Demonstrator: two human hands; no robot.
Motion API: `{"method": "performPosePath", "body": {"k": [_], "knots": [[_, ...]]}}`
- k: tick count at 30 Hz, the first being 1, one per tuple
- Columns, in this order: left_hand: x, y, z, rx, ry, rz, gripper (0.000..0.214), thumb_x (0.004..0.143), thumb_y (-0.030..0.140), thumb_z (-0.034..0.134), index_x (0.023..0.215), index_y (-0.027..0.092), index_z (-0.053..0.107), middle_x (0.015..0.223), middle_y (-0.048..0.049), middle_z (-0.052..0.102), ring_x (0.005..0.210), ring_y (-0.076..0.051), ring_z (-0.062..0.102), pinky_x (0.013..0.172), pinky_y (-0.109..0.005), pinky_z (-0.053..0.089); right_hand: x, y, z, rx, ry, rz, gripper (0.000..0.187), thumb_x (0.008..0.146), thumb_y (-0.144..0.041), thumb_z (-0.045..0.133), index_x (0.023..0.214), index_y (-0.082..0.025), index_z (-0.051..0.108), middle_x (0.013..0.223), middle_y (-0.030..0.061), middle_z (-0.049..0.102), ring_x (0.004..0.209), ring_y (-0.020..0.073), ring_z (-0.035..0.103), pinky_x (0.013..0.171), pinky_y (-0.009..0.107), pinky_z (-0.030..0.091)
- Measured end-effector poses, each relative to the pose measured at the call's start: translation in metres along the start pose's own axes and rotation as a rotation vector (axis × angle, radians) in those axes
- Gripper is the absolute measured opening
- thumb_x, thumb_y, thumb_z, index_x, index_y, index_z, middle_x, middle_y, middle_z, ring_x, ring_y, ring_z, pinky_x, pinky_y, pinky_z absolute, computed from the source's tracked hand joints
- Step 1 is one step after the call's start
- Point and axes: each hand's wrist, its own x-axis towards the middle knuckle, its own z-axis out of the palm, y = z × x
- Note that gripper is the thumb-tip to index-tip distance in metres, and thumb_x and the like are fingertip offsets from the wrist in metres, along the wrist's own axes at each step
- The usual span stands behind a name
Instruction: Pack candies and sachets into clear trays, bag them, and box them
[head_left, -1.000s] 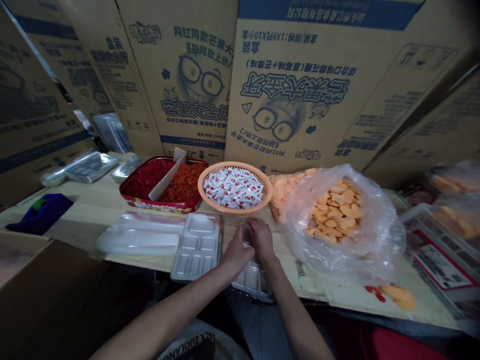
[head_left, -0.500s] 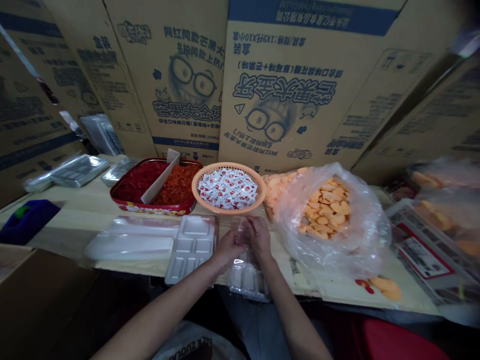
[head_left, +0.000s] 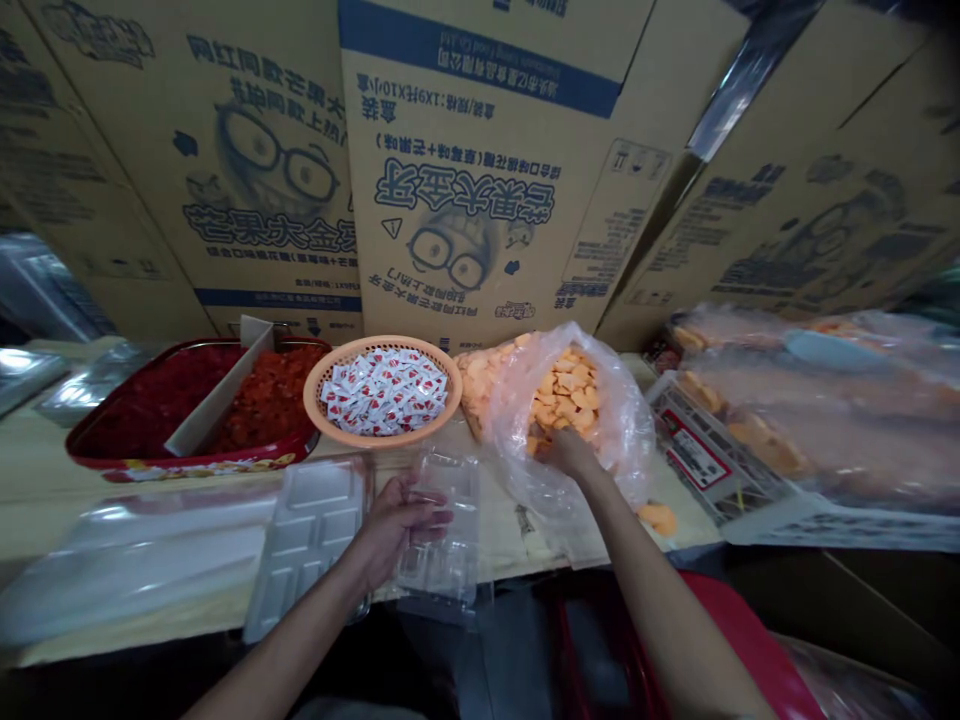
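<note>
My left hand (head_left: 401, 525) is closed around the left side of a clear plastic tray (head_left: 454, 560) with moulded compartments, near the table's front edge. My right hand (head_left: 568, 450) reaches into an open clear plastic bag (head_left: 630, 450). Its fingers are down among flat orange candy pieces (head_left: 566, 385) and mostly hidden. Left of my left hand lies a stack of compartment trays (head_left: 307, 530). Behind it stands a peach-coloured basket (head_left: 315, 400) full of small white-and-red sachets (head_left: 386, 392).
A red tin (head_left: 187, 462), split by a cardboard divider (head_left: 221, 385), holds dark red and orange-red pieces. Clear plastic sleeves (head_left: 142, 560) lie in front. At right, filled bags (head_left: 847, 400) sit in a white crate (head_left: 780, 515). Cardboard boxes (head_left: 465, 130) wall the back. One loose orange piece (head_left: 658, 518) lies near the edge.
My right hand has left the clear tray and moved right into the bag of orange pieces. My left hand stays at the tray. The view has swung to the right.
</note>
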Motion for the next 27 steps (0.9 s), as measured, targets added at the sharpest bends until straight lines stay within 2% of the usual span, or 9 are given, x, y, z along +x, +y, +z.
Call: {"method": "performPosePath", "body": {"k": [3, 6, 10, 12, 14, 17, 19, 23, 27], "knots": [[-0.004, 0.001, 0.000, -0.063, -0.050, -0.002, 0.055, 0.061, 0.012, 0.070, 0.105, 0.020, 0.040, 0.091, -0.0064, 0.066, 0.082, -0.026, 0.067, 0.073, -0.040, 0.052, 0.001, 0.011, 0.011, -0.071, -0.094, -0.005, 0.013, 0.058, -0.022, 0.070, 0.070, -0.017, 0.068, 0.071, 0.0062, 0.060, 0.060, 0.0176, 0.055, 0.055, 0.025, 0.035], [-0.005, 0.000, 0.002, -0.128, -0.106, -0.032, 0.053, 0.062, 0.010, 0.069, 0.107, 0.019, 0.043, 0.096, -0.0082, 0.066, 0.087, -0.027, 0.066, 0.078, -0.043, 0.051, -0.003, 0.015, 0.014, -0.116, -0.097, 0.007, 0.012, 0.069, -0.023, 0.062, 0.078, -0.017, 0.068, 0.072, 0.0063, 0.061, 0.065, 0.0180, 0.057, 0.057, 0.025, 0.034], [-0.004, -0.003, 0.005, -0.157, -0.127, -0.061, 0.050, 0.065, 0.007, 0.066, 0.108, 0.017, 0.044, 0.098, -0.0097, 0.065, 0.089, -0.027, 0.065, 0.080, -0.043, 0.051, -0.002, 0.020, 0.008, -0.135, -0.080, -0.006, 0.024, 0.083, -0.020, 0.044, 0.092, -0.014, 0.065, 0.083, 0.0088, 0.061, 0.073, 0.0169, 0.057, 0.060, 0.024, 0.035], [-0.003, -0.006, 0.007, -0.161, -0.107, -0.062, 0.050, 0.066, 0.006, 0.065, 0.109, 0.017, 0.043, 0.099, -0.0096, 0.065, 0.090, -0.027, 0.065, 0.080, -0.041, 0.051, 0.000, 0.020, 0.008, -0.129, -0.090, -0.061, 0.026, 0.084, -0.020, 0.044, 0.101, -0.015, 0.063, 0.094, 0.0097, 0.060, 0.079, 0.0162, 0.056, 0.064, 0.023, 0.036], [-0.002, -0.008, 0.008, -0.163, -0.099, -0.060, 0.050, 0.067, 0.005, 0.064, 0.110, 0.017, 0.042, 0.100, -0.0095, 0.064, 0.091, -0.027, 0.065, 0.081, -0.041, 0.051, 0.001, 0.016, 0.011, -0.117, -0.127, -0.147, 0.027, 0.079, -0.017, 0.051, 0.103, -0.019, 0.063, 0.101, 0.0082, 0.058, 0.087, 0.0163, 0.055, 0.069, 0.023, 0.037], [-0.002, -0.011, 0.009, -0.173, -0.125, -0.053, 0.054, 0.066, 0.002, 0.063, 0.113, 0.018, 0.041, 0.106, -0.0101, 0.062, 0.095, -0.028, 0.063, 0.081, -0.043, 0.051, 0.002, 0.008, 0.019, -0.099, -0.189, -0.242, 0.028, 0.070, -0.013, 0.058, 0.094, -0.023, 0.067, 0.104, 0.0068, 0.058, 0.097, 0.0207, 0.051, 0.074, 0.026, 0.037], [-0.002, -0.010, 0.009, -0.180, -0.142, -0.046, 0.058, 0.065, 0.000, 0.062, 0.115, 0.019, 0.040, 0.110, -0.0110, 0.060, 0.097, -0.028, 0.062, 0.081, -0.044, 0.051, 0.002, 0.005, 0.023, -0.077, -0.197, -0.254, 0.021, 0.069, -0.013, 0.058, 0.086, -0.022, 0.068, 0.101, 0.0077, 0.059, 0.100, 0.0243, 0.049, 0.078, 0.032, 0.036], [-0.002, -0.008, 0.010, -0.174, -0.153, -0.059, 0.060, 0.064, -0.002, 0.062, 0.116, 0.019, 0.040, 0.113, -0.0121, 0.058, 0.098, -0.028, 0.062, 0.079, -0.042, 0.052, 0.000, 0.008, 0.021, 0.044, -0.119, -0.211, 0.013, 0.068, -0.018, 0.058, 0.078, -0.019, 0.067, 0.095, 0.0085, 0.061, 0.101, 0.0281, 0.047, 0.085, 0.040, 0.032], [0.001, -0.010, 0.011, -0.156, -0.166, -0.075, 0.058, 0.064, -0.001, 0.062, 0.114, 0.018, 0.041, 0.113, -0.0128, 0.058, 0.098, -0.029, 0.062, 0.078, -0.040, 0.052, -0.004, 0.017, 0.011, 0.282, -0.034, -0.121, 0.016, 0.066, -0.031, 0.060, 0.074, -0.017, 0.061, 0.084, 0.0065, 0.061, 0.090, 0.0247, 0.051, 0.079, 0.036, 0.036]]}}
